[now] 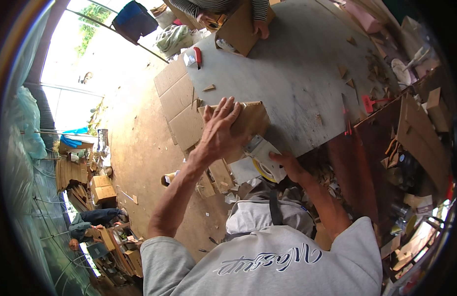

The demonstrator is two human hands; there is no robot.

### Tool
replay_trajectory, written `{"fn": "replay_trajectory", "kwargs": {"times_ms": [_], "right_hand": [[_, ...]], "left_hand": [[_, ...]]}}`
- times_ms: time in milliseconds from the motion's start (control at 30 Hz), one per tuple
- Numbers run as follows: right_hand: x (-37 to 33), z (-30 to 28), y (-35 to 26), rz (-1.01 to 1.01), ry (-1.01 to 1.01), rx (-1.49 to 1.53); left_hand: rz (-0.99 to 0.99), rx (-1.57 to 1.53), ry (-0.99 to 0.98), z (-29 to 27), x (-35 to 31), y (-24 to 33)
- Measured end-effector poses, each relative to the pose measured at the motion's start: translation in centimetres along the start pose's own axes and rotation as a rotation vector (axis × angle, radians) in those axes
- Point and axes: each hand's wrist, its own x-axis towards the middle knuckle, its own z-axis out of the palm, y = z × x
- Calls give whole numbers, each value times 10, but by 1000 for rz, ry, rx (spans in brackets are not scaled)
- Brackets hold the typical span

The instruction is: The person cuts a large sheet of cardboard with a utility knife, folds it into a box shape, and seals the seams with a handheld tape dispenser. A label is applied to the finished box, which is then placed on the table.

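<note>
A closed brown cardboard box [257, 117] stands at the near edge of the grey tabletop, in front of me. My left hand [220, 126] lies on the box, its fingers stretched over the top. In my right hand [290, 165] is a white tape dispenser [264, 154] with a yellowish tape roll. The dispenser's front end is against or very close to the box's near right side; contact is hard to make out. My right fingers are wrapped around the dispenser and partly hidden by it.
Across the grey table [307, 64], a person in striped sleeves handles another cardboard box [245, 29]. A red cutter [197, 57] lies near the table's left edge, flattened cardboard [181, 106] beside it. Scissors [347, 118] and a red tool [369, 103] lie at right, near cardboard scraps.
</note>
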Motion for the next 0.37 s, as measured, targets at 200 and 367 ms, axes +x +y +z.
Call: {"fn": "replay_trajectory", "kwargs": {"times_ms": [200,367], "right_hand": [[34,-17,27,-71,-36,1],[44,-34,37,-42,-121,-133]], "left_hand": [[-209,278,128,54,11,49],[-225,394,132,72,10,42]]}}
